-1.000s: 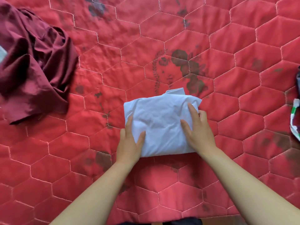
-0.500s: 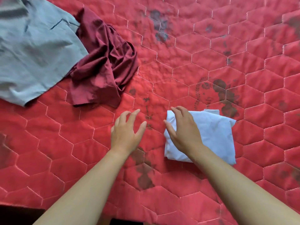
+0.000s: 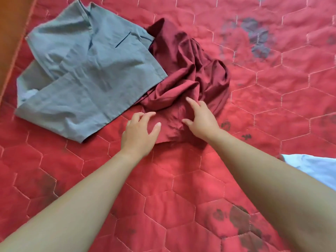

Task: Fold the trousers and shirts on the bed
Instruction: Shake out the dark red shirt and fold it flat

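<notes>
A crumpled maroon garment (image 3: 189, 75) lies in a heap in the middle of the red quilted bed (image 3: 181, 188). My right hand (image 3: 201, 119) rests on its near part with fingers spread. My left hand (image 3: 140, 131) hovers at the garment's near left edge, fingers loosely spread, holding nothing. A grey garment with a slit pocket (image 3: 87, 73) lies spread flat to the left, its right edge overlapping the maroon one. The folded white shirt (image 3: 316, 170) shows at the right edge, partly hidden by my right forearm.
The bed's left edge and a brown wooden surface (image 3: 11, 33) run along the upper left. Dark printed patches mark the quilt at the upper right and lower right.
Both hands left the folded white shirt and reached left to the maroon garment. The view swung left, so the white shirt slid to the right edge and the grey garment came fully into view.
</notes>
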Motion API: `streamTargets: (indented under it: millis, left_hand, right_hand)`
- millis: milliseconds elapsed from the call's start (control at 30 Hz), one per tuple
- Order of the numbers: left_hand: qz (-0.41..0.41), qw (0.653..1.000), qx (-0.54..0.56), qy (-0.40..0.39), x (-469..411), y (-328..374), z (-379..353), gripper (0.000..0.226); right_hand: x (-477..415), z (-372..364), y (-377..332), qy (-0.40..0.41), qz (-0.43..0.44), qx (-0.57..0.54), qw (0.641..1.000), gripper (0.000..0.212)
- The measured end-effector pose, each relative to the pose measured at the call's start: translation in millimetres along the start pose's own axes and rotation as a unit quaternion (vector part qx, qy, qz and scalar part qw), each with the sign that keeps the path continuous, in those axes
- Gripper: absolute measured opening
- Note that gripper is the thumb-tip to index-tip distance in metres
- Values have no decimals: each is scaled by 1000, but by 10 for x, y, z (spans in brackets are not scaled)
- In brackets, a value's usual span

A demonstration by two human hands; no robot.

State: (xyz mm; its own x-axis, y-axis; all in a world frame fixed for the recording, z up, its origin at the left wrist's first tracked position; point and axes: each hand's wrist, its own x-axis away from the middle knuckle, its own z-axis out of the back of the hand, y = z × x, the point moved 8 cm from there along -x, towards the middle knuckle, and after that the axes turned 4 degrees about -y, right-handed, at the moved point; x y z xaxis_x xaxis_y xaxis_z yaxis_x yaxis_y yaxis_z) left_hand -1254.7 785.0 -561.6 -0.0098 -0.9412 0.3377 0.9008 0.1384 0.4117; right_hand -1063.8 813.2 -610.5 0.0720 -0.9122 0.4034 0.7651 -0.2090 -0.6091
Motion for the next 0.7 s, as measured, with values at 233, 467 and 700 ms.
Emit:
streamTargets:
  millis: [233, 467, 700]
  left_hand:
    - [-23, 999, 43, -6, -305, 45, -88, 44]
    - [-84, 988, 68, -110, -402, 480, -612, 51]
    - [-50, 996, 38, -67, -144, 374, -912, 7]
  right_hand:
    - [946, -15, 443, 85, 6, -67, 994, 33]
    - [1225, 605, 675, 205, 40, -134, 969, 34]
    - [553, 478, 673, 123, -56, -46, 990, 68]
